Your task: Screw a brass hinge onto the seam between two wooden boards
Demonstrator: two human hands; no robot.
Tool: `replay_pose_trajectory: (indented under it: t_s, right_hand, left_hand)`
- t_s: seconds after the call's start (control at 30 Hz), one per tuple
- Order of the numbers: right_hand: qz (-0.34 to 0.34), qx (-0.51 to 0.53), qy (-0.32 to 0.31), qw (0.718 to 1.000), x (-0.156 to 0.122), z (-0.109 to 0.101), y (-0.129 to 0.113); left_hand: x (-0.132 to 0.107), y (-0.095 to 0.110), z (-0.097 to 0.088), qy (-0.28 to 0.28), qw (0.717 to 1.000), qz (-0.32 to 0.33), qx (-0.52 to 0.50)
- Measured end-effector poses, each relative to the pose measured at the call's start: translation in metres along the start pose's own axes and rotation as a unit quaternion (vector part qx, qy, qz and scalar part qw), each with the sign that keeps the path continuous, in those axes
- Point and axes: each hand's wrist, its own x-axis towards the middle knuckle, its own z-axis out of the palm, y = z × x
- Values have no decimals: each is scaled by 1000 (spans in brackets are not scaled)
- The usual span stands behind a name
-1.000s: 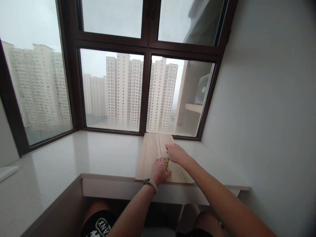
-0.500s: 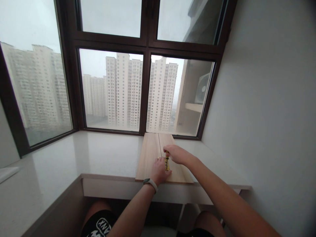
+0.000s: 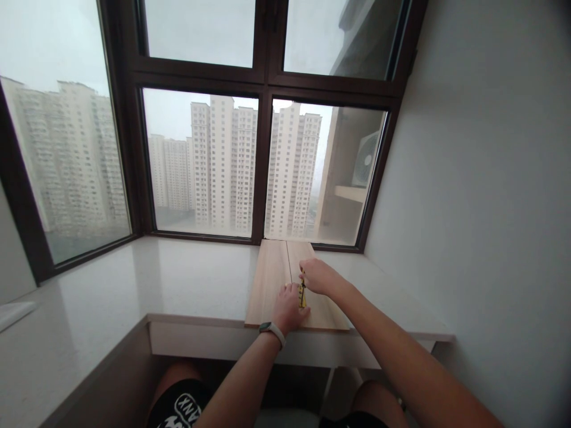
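A light wooden board [image 3: 272, 279] with a dark groove along its length lies on the white window ledge [image 3: 178, 285]. My left hand [image 3: 289, 309], with a watch on the wrist, rests on the board's near part, fingers curled against a small yellow and black tool [image 3: 303, 294]. My right hand [image 3: 317, 276] is closed round the upper part of that tool, just right of the groove. The tool stands roughly upright between the two hands, and most of it is hidden.
Dark-framed windows [image 3: 267, 148] rise right behind the ledge, with tower blocks outside. A white wall [image 3: 482, 208] closes off the right side. The ledge's front edge [image 3: 200, 324] drops to my knees below. Something white [image 3: 13, 312] pokes in at the far left.
My right hand has shifted slightly up and left along the tool. The left hand and the board have stayed where they were.
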Motion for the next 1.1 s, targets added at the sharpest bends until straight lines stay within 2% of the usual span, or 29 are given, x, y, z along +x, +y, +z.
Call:
replay_pose_trajectory:
  t_s: [0.1, 0.27, 0.57, 0.77, 0.9, 1.0, 1.1]
  right_hand:
    - [21, -14, 0, 1000, 0, 1, -3]
    - [1, -21, -6, 1000, -1, -2, -8]
    - [58, -32, 4, 998, -2, -4, -13]
    - [-55, -29, -22, 998, -3, -3, 2]
    - [-90, -29, -26, 995, -5, -5, 6]
    - [-72, -23, -22, 997, -6, -6, 4]
    - [-13, -21, -21, 999, -6, -6, -2]
  left_hand:
    - [0, 0, -1, 0, 1000, 0, 2]
    - [1, -1, 0, 0, 1000, 1, 4]
    - [1, -1, 1, 1, 1000, -1, 9]
    - [1, -1, 1, -2, 1000, 2, -3]
    - [0, 0, 0, -4, 1000, 2, 2]
    - [0, 1, -1, -4, 1000, -4, 9]
    - [0, 2, -2, -8, 1000, -4, 9]
